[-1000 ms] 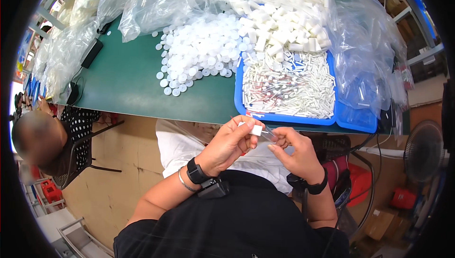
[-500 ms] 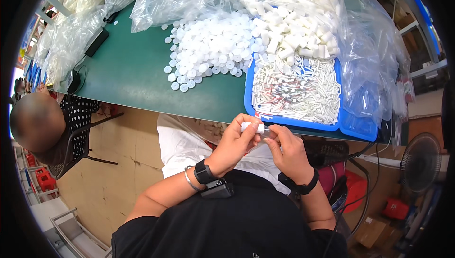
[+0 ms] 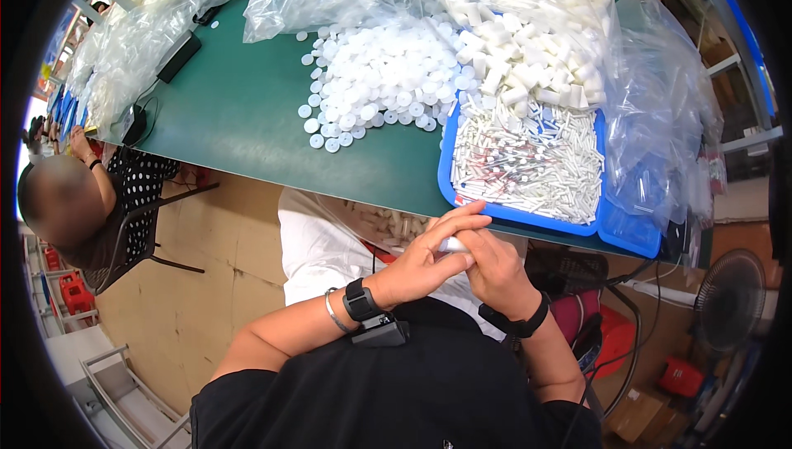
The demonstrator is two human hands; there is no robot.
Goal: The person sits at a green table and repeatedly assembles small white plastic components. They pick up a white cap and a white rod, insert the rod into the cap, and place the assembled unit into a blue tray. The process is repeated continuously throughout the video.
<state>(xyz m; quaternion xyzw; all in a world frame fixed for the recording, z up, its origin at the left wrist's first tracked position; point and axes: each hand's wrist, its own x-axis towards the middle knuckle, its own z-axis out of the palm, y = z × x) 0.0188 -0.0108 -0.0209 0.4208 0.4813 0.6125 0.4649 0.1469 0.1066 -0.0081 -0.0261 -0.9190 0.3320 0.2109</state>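
Just past the table's front edge, over my lap, my two hands meet around a small white cylindrical piece (image 3: 451,244). My left hand (image 3: 421,266) has its fingers stretched across the top, with the thumb below the piece. From the other side my right hand (image 3: 501,276) is closed against it, fingers bent and touching the left fingers. Most of the piece is hidden by the hands. Closest to them is a blue tray (image 3: 446,170) of thin white sticks (image 3: 569,170), some reddish and dark ones among them.
White cylindrical pieces (image 3: 528,53) are heaped behind the tray. Left of them, translucent round discs (image 3: 371,78) lie piled on the green table (image 3: 239,111). Clear plastic bags (image 3: 660,103) flank the heaps. A co-worker (image 3: 124,193) sits at the left; a fan (image 3: 730,292) stands right.
My hands have closed together, hiding more of the white piece, and sit slightly lower. The left fingers have stretched out over it. The whole view has shifted slightly; a co-worker's arm now shows.
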